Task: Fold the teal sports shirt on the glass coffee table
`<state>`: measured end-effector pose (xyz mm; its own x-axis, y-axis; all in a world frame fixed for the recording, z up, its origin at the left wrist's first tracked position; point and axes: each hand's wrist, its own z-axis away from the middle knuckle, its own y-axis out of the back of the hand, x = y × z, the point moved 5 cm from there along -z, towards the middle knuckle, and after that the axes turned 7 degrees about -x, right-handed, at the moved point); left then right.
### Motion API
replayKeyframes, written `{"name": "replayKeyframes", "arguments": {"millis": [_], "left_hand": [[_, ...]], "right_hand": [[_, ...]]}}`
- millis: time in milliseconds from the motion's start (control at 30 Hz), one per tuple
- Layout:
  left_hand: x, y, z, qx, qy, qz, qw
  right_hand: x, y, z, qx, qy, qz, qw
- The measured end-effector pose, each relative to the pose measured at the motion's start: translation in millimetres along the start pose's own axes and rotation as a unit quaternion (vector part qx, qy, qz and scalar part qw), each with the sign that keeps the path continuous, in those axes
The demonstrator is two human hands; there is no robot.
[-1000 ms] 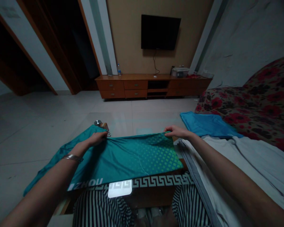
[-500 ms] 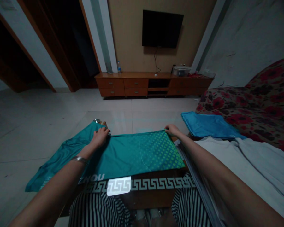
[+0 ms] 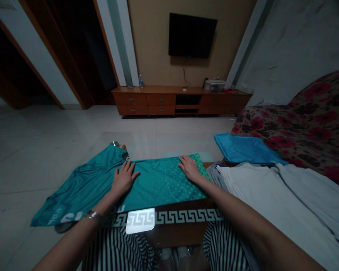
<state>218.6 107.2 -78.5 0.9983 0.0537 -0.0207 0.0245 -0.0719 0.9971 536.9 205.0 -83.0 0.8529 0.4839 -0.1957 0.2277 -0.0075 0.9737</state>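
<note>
A teal jersey [image 3: 151, 180] lies spread across the glass-topped table [image 3: 183, 215], its right end dotted yellow-green and its left part hanging past the table's left side. White lettering shows near its lower edge, partly covered by my left arm. My left hand [image 3: 123, 177] rests on the jersey left of its middle, fingers spread. On the dotted part lies my right hand [image 3: 189, 168], its fingers stretched out and flat on the cloth. Neither hand grips anything.
To the right are white garments [image 3: 274, 192] and a folded blue cloth [image 3: 244, 148], beside a floral sofa [image 3: 313, 124]. A low wooden cabinet [image 3: 161, 99] stands against the far wall, under a television [image 3: 192, 35]. A patterned border runs along the table's near edge.
My right hand has let go of the jersey's far right corner and moved left onto the cloth. My left hand has opened from the far edge and shifted slightly nearer, lying flat.
</note>
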Motion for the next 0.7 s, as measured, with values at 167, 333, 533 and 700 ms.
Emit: {"name": "replayKeyframes", "arguments": {"millis": [167, 333, 533, 700], "left_hand": [[-2, 0, 6, -0.02, -0.012, 0.045, 0.999], [-30, 21, 43, 0.021, 0.028, 0.102, 0.994], [-136, 55, 148, 0.088, 0.374, 0.051, 0.922], [-201, 62, 197, 0.02, 0.494, 0.075, 0.866]], "right_hand": [[41, -8, 9, 0.012, -0.036, 0.031, 0.999], [41, 2, 40, 0.06, -0.029, 0.07, 0.995], [9, 5, 119, 0.023, -0.035, 0.134, 0.99], [3, 20, 151, -0.012, -0.104, 0.179, 0.978]]}}
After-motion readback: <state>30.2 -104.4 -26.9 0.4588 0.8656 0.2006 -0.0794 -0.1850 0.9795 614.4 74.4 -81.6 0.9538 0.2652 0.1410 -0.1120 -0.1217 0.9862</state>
